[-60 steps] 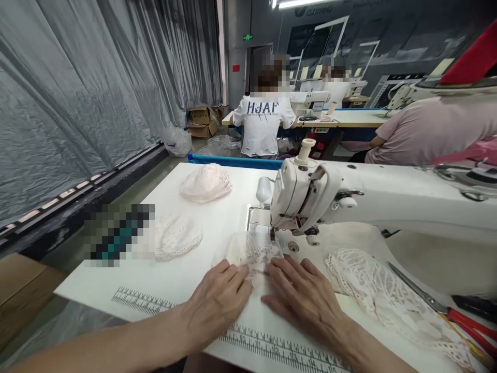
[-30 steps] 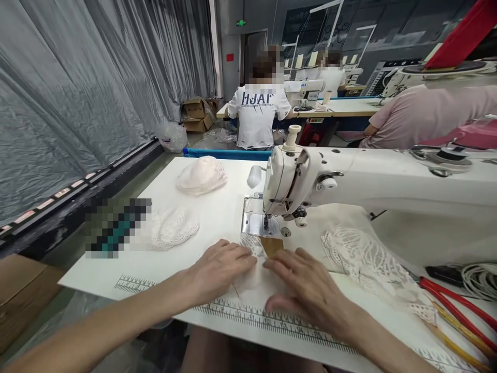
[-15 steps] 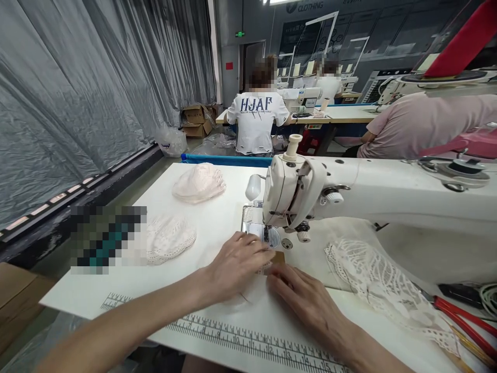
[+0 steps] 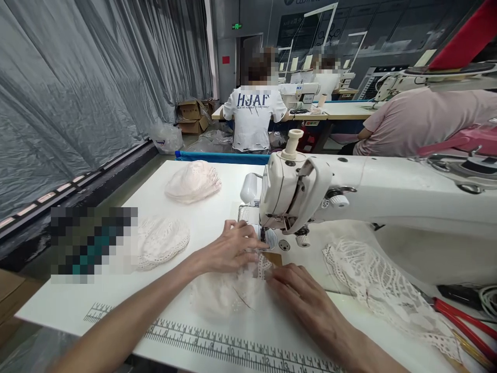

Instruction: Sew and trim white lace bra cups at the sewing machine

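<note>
Below the needle of the white sewing machine (image 4: 301, 191), a strip of scalloped lace (image 4: 264, 265) runs along the edge of a thin, sheer white fabric (image 4: 221, 295). My left hand (image 4: 233, 247) rests over the upper left part of this piece, its fingers apart and one fingertip close to the presser foot (image 4: 263, 235). At the piece's right edge, the fingers of my right hand (image 4: 301, 292) are curled together on the lace; the fingertips are partly hidden. A small brown plate (image 4: 275, 258) shows between the hands. A loose dark thread (image 4: 243, 299) lies on the sheer fabric.
Two pale lace pieces (image 4: 194, 181) lie on the left of the white table (image 4: 128, 282). More white lace (image 4: 373, 274) and red-handled scissors (image 4: 462, 321) lie at the right. A printed ruler (image 4: 217, 344) follows the front edge. Co-workers (image 4: 254, 119) sit ahead.
My left hand has shifted left and its fingers have spread, baring more lace and sheer fabric. My right hand stays near the lace edge. The view has moved slightly.
</note>
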`<state>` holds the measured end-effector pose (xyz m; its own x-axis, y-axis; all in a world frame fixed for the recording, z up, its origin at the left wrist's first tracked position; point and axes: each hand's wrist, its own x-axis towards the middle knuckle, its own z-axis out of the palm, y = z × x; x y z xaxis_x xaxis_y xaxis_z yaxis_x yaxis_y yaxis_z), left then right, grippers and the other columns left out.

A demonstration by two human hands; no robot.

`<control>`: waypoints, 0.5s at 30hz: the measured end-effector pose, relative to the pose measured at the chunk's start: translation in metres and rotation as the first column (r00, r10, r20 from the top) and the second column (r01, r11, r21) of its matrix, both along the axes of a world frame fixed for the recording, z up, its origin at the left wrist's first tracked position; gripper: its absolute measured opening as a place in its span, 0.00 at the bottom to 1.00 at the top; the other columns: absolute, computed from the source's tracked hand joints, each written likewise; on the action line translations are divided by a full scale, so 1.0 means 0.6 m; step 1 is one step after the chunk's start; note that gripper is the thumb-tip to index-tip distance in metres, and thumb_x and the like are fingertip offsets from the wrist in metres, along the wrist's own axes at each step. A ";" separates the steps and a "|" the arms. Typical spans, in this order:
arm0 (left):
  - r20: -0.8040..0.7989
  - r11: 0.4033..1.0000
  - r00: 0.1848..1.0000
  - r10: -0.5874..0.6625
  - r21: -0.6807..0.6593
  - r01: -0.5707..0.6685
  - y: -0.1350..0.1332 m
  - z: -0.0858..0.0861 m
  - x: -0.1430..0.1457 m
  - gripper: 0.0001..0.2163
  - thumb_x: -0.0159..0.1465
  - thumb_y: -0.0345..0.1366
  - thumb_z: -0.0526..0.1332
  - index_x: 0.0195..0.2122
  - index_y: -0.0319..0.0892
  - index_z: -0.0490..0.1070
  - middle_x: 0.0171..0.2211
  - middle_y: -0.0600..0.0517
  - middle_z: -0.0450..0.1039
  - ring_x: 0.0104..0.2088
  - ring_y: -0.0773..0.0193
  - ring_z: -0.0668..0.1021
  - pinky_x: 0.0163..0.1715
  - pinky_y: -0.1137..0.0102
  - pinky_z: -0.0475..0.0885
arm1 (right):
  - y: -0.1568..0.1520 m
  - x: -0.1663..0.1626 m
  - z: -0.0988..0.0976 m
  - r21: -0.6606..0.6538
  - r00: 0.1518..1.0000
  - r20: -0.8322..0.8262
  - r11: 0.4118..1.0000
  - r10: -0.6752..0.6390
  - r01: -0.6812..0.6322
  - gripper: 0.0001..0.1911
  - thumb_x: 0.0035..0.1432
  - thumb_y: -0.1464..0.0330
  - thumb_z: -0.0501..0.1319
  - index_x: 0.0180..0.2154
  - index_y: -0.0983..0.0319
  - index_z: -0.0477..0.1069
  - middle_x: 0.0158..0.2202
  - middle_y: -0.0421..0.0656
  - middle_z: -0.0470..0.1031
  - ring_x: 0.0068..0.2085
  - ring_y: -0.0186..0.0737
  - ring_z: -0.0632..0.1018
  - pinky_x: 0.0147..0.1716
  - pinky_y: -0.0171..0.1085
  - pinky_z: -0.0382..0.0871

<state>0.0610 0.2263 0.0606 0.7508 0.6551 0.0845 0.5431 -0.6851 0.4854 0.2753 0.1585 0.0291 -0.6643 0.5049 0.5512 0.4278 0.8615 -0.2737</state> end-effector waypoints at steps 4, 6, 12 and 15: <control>0.013 0.985 0.988 -0.155 -0.070 0.155 -0.007 0.000 0.015 0.21 0.65 0.29 0.51 0.58 0.52 0.58 0.46 0.51 0.71 0.53 0.58 0.63 0.52 0.59 0.52 | -0.002 -0.003 0.009 0.022 0.997 0.024 0.997 0.067 -0.067 0.13 0.64 0.78 0.45 0.44 0.66 0.65 0.38 0.49 0.72 0.40 0.40 0.71 0.37 0.40 0.65; 0.006 0.988 0.991 -0.131 -0.079 0.131 -0.006 0.001 0.014 0.20 0.64 0.30 0.53 0.57 0.52 0.59 0.40 0.52 0.73 0.51 0.58 0.65 0.50 0.59 0.54 | -0.002 -0.001 0.008 0.031 0.997 0.031 0.997 0.066 -0.067 0.13 0.64 0.78 0.45 0.44 0.65 0.65 0.38 0.49 0.73 0.40 0.40 0.72 0.37 0.40 0.65; 0.056 0.993 0.992 0.116 -0.009 -0.116 0.002 -0.001 -0.002 0.10 0.66 0.38 0.53 0.36 0.45 0.73 0.36 0.52 0.70 0.43 0.61 0.69 0.51 0.59 0.55 | 0.008 0.006 -0.003 -0.035 0.995 0.050 0.995 -0.087 0.089 0.14 0.65 0.77 0.42 0.42 0.64 0.65 0.38 0.49 0.71 0.35 0.38 0.70 0.34 0.39 0.64; 0.090 1.000 0.996 0.009 -0.016 -0.007 -0.006 0.000 0.009 0.10 0.65 0.35 0.55 0.46 0.48 0.69 0.47 0.52 0.69 0.52 0.60 0.65 0.54 0.59 0.53 | 0.007 0.003 0.006 -0.010 0.999 0.031 1.000 -0.014 0.014 0.13 0.65 0.77 0.44 0.43 0.64 0.65 0.39 0.48 0.72 0.39 0.39 0.71 0.36 0.39 0.63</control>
<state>0.0664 0.2224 0.0606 0.7355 0.6626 0.1413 0.5022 -0.6732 0.5427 0.2769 0.1628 0.0327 -0.6738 0.5202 0.5248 0.4485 0.8523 -0.2691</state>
